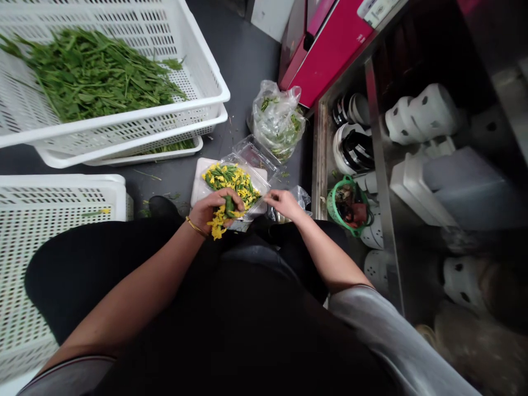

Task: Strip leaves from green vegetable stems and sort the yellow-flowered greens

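My left hand is closed around a bunch of yellow flowers with green stems, held at the near edge of a clear plastic box. That box is filled with more yellow flowers and green stems and rests on a white tray on the dark floor. My right hand is at the box's right corner, fingers curled and touching its rim. A thin gold bangle sits on my left wrist. My lap, in dark cloth, fills the lower part of the view.
A white slotted crate heaped with green stems sits on stacked crates at upper left. Another white crate stands at left. A clear bag of greens lies beyond the box. At right, a steel shelf holds bowls, a small green basket and white containers.
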{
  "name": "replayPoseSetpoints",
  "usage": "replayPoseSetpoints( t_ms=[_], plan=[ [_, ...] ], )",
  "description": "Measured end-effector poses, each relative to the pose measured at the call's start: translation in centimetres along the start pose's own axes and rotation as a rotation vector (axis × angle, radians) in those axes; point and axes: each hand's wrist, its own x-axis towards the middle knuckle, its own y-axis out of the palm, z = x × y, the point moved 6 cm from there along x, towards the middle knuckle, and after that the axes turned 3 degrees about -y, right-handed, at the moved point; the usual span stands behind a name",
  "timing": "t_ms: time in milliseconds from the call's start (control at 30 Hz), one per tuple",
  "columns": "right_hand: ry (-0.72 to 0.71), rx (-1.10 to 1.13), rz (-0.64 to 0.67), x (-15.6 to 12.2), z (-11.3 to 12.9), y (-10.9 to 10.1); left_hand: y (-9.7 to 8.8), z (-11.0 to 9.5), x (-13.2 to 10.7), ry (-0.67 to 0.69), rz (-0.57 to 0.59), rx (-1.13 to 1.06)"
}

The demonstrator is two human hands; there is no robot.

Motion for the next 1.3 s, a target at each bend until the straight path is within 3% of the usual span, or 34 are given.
replayPoseSetpoints(
  t_ms=[67,167,233,367,633,800,900,1000,1100,1200,1300],
  plan=[
    [0.065,-0.138,-0.062,2.6,-0.6,0.1,-0.7,0.5,0.2,0.001,-0.047,-0.016],
    [0.119,-0.221,0.074,5.6,-1.2,1.6,-1.6,1.3,0.5,-0.047,-0.144,0.054],
    [0.103,-0.21,0.098,6.4,-1.4,1.7,-2.0,1.6,0.6,-0.092,-0.217,0.111],
    [0.067,-0.193,0.027,5.9,-1.4,0.2,-2.5,1.2,0.8,-0.121,-0.335,0.128],
    [0.222,-0.323,0.182,6.9,0.2,2.3,-2.1,1.3,0.6,-0.087,-0.264,0.077],
    [0.047,-0.276,0.036,5.4,1.9,-1.0,-3.5,0.7,0.3,-0.029,-0.49,0.184],
    [-0.098,-0.22,-0.059,2.6,4.1,-3.6,-3.6,-0.1,0.6,0.037,-0.581,0.511],
    [-0.199,-0.092,-0.056,-0.2,6.6,-4.6,-2.5,-0.3,1.2,0.103,-0.501,0.851],
    [-0.273,0.216,0.001,-2.1,8.5,-4.1,-1.4,1.1,1.6,0.022,-0.305,1.031],
    [-0.201,0.633,0.042,-2.9,8.2,-2.7,-0.4,1.8,1.4,-0.009,-0.137,1.041],
    [-0.05,1.041,-0.027,-3.3,6.2,-0.5,0.2,1.6,1.0,0.015,-0.044,0.95]
  ],
)
